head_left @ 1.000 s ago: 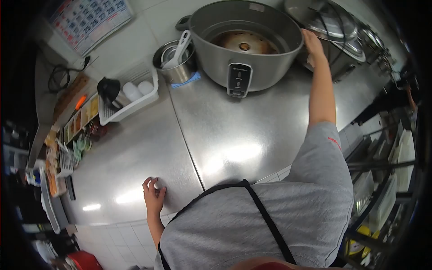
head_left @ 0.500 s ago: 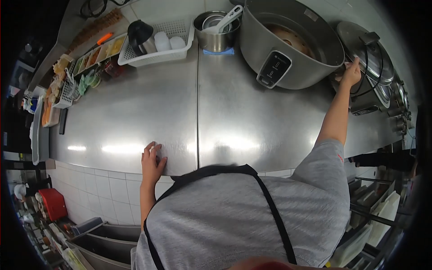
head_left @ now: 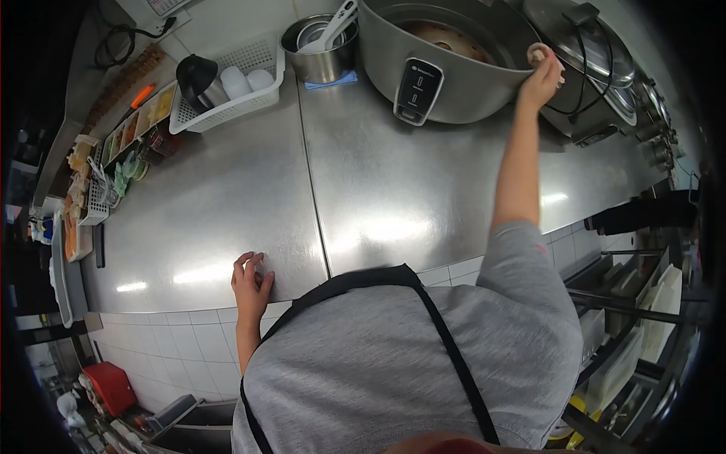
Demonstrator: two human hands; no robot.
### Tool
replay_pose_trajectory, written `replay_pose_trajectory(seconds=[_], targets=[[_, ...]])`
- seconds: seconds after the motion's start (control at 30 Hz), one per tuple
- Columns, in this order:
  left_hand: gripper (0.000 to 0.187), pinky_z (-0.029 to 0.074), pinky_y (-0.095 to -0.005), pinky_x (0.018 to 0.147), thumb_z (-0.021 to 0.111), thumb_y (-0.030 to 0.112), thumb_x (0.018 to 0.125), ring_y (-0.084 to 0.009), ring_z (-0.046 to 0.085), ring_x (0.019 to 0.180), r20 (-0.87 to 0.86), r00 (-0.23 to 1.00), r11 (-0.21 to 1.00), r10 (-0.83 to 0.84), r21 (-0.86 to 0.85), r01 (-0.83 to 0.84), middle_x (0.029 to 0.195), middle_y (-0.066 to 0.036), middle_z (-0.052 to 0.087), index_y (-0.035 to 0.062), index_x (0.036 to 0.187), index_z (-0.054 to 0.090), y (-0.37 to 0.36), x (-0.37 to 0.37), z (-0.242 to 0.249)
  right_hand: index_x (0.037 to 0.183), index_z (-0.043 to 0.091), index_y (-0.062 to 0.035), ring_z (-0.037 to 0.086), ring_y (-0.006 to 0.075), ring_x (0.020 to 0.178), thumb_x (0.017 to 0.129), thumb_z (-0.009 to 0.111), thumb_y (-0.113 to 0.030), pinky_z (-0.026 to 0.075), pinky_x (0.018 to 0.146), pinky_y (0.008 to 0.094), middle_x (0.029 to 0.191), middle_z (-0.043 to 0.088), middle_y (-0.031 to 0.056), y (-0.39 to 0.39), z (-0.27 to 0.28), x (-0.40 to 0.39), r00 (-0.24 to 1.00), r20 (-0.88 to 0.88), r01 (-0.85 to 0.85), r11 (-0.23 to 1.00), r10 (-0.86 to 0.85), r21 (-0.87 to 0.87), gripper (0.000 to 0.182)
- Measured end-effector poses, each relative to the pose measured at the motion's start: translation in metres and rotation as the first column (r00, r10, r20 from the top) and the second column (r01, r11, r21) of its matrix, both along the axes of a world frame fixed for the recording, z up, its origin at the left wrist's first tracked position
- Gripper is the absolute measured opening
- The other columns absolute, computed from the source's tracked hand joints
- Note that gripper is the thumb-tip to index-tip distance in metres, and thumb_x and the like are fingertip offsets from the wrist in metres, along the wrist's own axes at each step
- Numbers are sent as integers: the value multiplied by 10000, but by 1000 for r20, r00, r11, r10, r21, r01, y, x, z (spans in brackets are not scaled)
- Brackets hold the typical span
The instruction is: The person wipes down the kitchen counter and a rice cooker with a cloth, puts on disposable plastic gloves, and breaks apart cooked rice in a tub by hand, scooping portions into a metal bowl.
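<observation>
My right hand [head_left: 540, 82] reaches to the right side of a large grey rice cooker [head_left: 469, 106], its fingers closed beside the rim. A small pale bit shows at the fingers, too small to name. The cooker has no lid on and shows a brownish bottom inside its pot; its dark control panel [head_left: 418, 91] faces me. My left hand [head_left: 250, 285] rests at the front edge of the steel counter [head_left: 219, 204], fingers loosely bent and apart, holding nothing.
A metal pot [head_left: 324, 65] with a white-handled utensil [head_left: 336, 29] stands on a blue cloth [head_left: 330, 81]. Left of it is a white basket [head_left: 227, 110] with cups. Food trays [head_left: 138, 127] line the left side. A lidded cooker [head_left: 586, 113] with a cable stands right.
My view has turned, so the counter things appear shifted left and up. My right hand stays by the cooker's rim, now slightly higher against it. My left hand stays on the counter edge.
</observation>
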State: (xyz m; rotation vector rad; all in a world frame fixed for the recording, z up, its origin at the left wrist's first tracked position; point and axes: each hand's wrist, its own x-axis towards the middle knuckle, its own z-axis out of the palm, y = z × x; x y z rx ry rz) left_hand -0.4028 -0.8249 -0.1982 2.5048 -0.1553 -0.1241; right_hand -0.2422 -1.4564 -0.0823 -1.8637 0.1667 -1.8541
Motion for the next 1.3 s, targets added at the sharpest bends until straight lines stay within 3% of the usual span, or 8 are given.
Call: replay_pose_trajectory(seconds=[0.13,0.3,0.53,0.67,0.8,1.07,1.13,1.3], targets=[[445,375,-339,870,696,124,712,-120,495,582,36,999,1000,-15,20,14,1197,-54,479,108,1137,563,1,2,-3,1157,513,19,481,320,1080,904,473,-151,382,916,367,1160,524,177,54,-45,-18,963,34,259,954,-267,149,307],[444,369,-342,876,696,124,711,-120,496,586,51,998,1000,-22,19,21,1199,-54,479,114,1135,564,3,1,-3,1170,468,22,465,331,1046,880,517,-158,385,889,380,1094,494,199,62,-97,-45,933,-277,261,962,-229,86,344],[441,364,-344,883,692,124,717,-128,501,610,36,999,1000,-14,17,13,1200,-55,481,119,1138,562,1,3,-4,1082,450,19,449,304,999,842,568,-139,379,883,376,1095,406,193,123,-104,-43,985,-170,73,918,-6,390,310],[439,369,-343,874,689,122,720,-134,505,623,48,999,999,-12,45,9,1198,-61,483,117,1140,560,-1,3,-2,976,527,13,490,313,975,799,603,-97,385,870,361,981,509,176,101,-179,-49,797,-590,207,976,-127,71,222],[435,367,-356,878,684,119,723,-155,515,673,74,997,1000,2,13,-3,1202,-65,480,113,1140,559,1,4,-9,892,573,-23,539,283,877,764,655,-90,431,797,345,965,531,143,133,-108,-67,951,-305,31,963,54,267,166],[448,320,-413,960,677,158,729,-270,456,1141,19,1000,997,-19,77,18,1219,-91,470,124,1153,539,-3,6,-1,859,607,-44,560,260,850,734,692,-66,449,745,319,899,544,102,137,-116,-66,812,-583,87,981,33,175,153],[446,321,-412,958,677,158,730,-269,469,1116,37,999,997,-16,71,13,1219,-90,470,126,1153,539,-4,9,-5,882,638,-74,551,290,845,731,671,-67,452,752,359,893,539,111,162,-65,-65,933,-333,-63,972,138,227,155],[438,336,-413,942,675,159,736,-270,499,1049,4,1000,997,-12,73,12,1216,-92,471,131,1152,542,-3,6,-2,911,664,-53,568,263,807,738,662,-42,458,695,311,878,556,112,174,-44,-42,966,-259,-24,1000,23,1,173]])
